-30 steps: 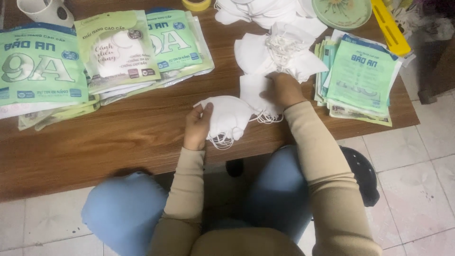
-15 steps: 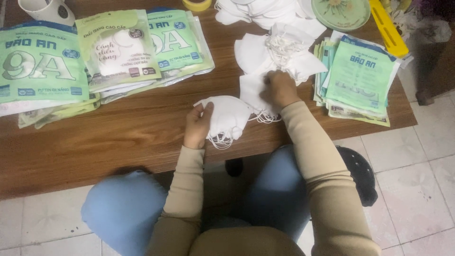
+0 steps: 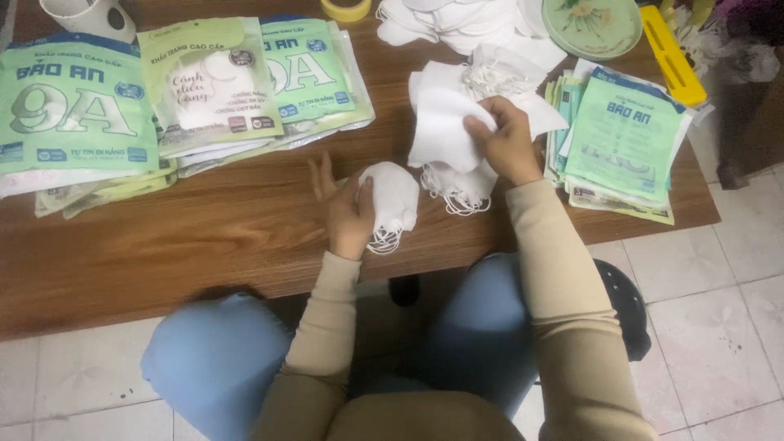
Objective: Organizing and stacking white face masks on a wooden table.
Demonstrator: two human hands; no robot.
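Note:
My left hand (image 3: 347, 214) rests on a small stack of folded white face masks (image 3: 394, 198) near the front of the brown wooden table (image 3: 212, 237), thumb pressed on the stack. My right hand (image 3: 504, 143) pinches one white mask (image 3: 441, 128), lifted slightly above a loose heap of white masks (image 3: 498, 82) with tangled ear loops. Both arms wear beige sleeves.
Green printed mask packets lie in overlapping piles at the left (image 3: 77, 106) and at the right (image 3: 625, 139). More white masks (image 3: 453, 18), a tape roll (image 3: 345, 8), a green patterned plate (image 3: 592, 23), a yellow strip (image 3: 671, 53) and a white mug (image 3: 90, 15) sit along the back. Tiled floor surrounds the table.
My right hand has picked a single white mask up from the heap and raised it. My left hand stays on the small stack.

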